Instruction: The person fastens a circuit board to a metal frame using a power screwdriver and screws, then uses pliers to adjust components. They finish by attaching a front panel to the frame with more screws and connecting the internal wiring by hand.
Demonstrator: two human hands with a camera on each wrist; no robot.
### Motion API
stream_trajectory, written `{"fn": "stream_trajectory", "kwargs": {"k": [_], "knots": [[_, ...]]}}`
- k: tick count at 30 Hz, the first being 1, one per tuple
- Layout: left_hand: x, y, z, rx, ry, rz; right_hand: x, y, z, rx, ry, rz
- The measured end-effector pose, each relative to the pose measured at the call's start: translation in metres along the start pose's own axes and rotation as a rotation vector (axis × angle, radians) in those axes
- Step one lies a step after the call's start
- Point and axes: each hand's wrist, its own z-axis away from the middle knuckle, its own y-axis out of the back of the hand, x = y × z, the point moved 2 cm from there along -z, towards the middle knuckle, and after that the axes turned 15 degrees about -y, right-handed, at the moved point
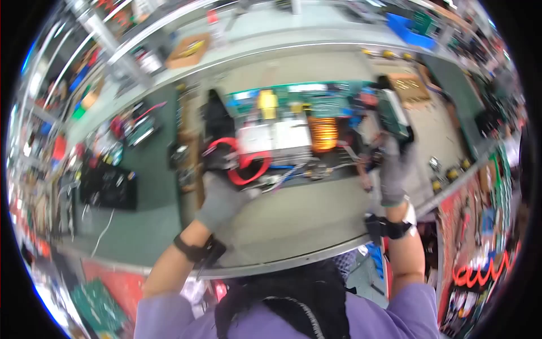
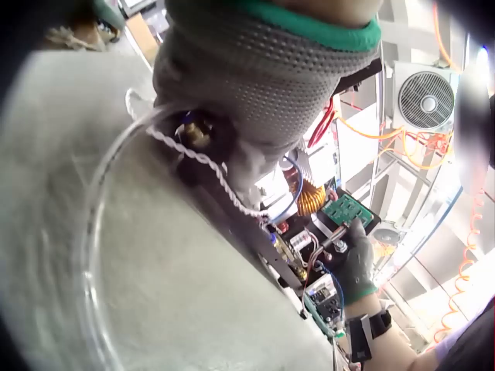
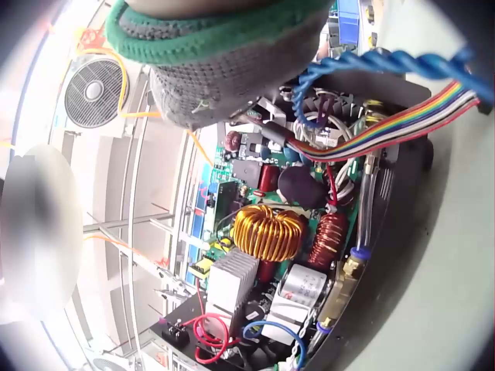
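An open electronics chassis (image 1: 219, 118) lies across the bench in front of me, with black end panels, silver heatsinks (image 1: 274, 138) and a copper coil (image 3: 267, 233). My gloved left hand (image 1: 223, 200) grips its left end, close to a loop of thick red wire (image 1: 248, 169). In the left wrist view a brass fitting (image 2: 196, 134) and clear tube (image 2: 97, 209) show beside that hand. My gloved right hand (image 1: 395, 172) holds the right end panel, which carries a green board (image 2: 348, 210). A rainbow ribbon cable (image 3: 387, 137) and twisted blue wire (image 3: 387, 63) hang near it.
Green mats (image 1: 152, 186) flank the pale work surface (image 1: 282, 220). A black part (image 1: 108, 186) and loose wires lie at left. Behind are a cardboard tray (image 1: 189, 51) and a blue bin (image 1: 409, 32); a box of small parts (image 1: 409, 87) sits at right.
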Motion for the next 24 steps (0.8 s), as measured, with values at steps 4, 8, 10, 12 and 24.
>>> {"fn": "stream_trajectory", "kwargs": {"k": [4,8,10,12,24], "knots": [[-0.001,0.029,0.024,-0.123,0.231,0.046,0.023,0.034,-0.001,0.017,-0.036,0.266],[-0.034,0.058,0.049,0.052,0.197,-0.105,0.039,0.047,0.006,0.057,0.019,0.37],[-0.054,0.069,0.062,0.026,0.327,-0.23,0.034,0.045,0.007,0.056,-0.025,0.318],[-0.074,0.073,0.074,-0.253,0.476,-0.801,0.037,0.05,0.005,0.026,-0.035,0.31],[-0.098,0.09,0.096,-0.257,0.413,-0.687,0.029,0.068,0.002,-0.003,-0.09,0.455]]}}
